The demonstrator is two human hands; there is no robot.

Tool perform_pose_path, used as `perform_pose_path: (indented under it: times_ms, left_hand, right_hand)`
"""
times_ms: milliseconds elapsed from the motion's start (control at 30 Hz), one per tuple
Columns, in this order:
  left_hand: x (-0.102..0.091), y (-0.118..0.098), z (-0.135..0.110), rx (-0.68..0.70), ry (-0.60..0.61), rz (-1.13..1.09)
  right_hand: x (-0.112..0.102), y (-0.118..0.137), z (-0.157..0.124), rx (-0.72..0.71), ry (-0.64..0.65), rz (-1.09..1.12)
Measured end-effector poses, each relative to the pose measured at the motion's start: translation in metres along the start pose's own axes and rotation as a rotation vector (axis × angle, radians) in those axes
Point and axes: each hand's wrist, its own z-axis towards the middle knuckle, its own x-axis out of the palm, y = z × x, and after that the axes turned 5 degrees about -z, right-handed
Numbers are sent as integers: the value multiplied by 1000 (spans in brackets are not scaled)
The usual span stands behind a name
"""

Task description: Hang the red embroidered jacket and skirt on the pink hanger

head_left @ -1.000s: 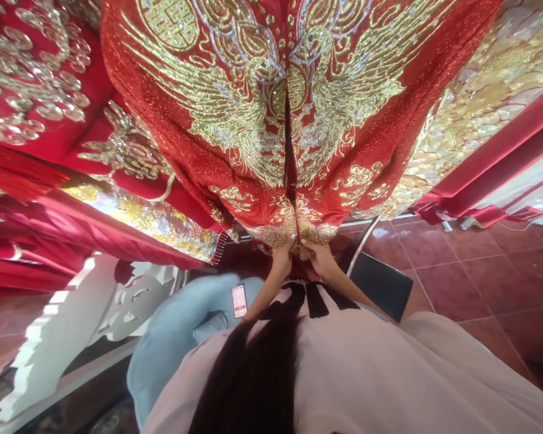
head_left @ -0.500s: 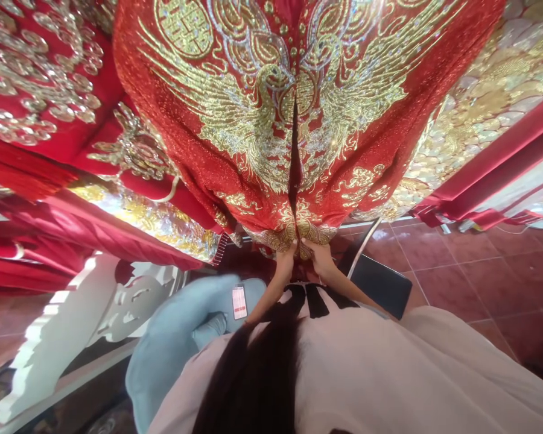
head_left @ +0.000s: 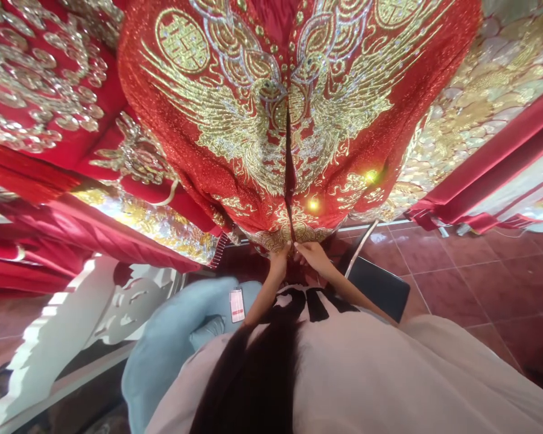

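Note:
A red garment (head_left: 235, 163) with gold and silver phoenix embroidery hangs in front of me, with a front slit running down its middle. At the bottom hem (head_left: 294, 234) both my hands meet. My left hand (head_left: 278, 261) pinches the left edge of the hem, fingers closed. My right hand (head_left: 313, 255) pinches the right edge beside it, fingers closed too. The two hands almost touch at the slit. My white shirt and dark hair fill the lower part of the view.
More red and gold embroidered garments (head_left: 36, 90) hang at the left and right (head_left: 479, 90). A light blue cloth with a tag (head_left: 238, 304) lies at my left. A black chair seat (head_left: 380, 286) stands on the red tiled floor (head_left: 470, 277). A white carved panel (head_left: 67, 325) lies at lower left.
My hands have risen slightly with the hem and drawn closer together at the slit. The view has shifted a little; the garment hangs as before.

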Motion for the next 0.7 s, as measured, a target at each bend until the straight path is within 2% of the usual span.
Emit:
perform_pose_path:
  times_ms: [267, 533, 700]
  left_hand:
    - [-2, -1, -4, 100, -21, 40]
    - [0, 4, -2, 160, -66, 145]
    - [6, -2, 3, 210, -71, 232]
  right_hand:
    - [13, 6, 9, -44, -136, 105]
    - [8, 14, 17, 100, 36, 194]
    - [19, 27, 21, 106, -61, 237]
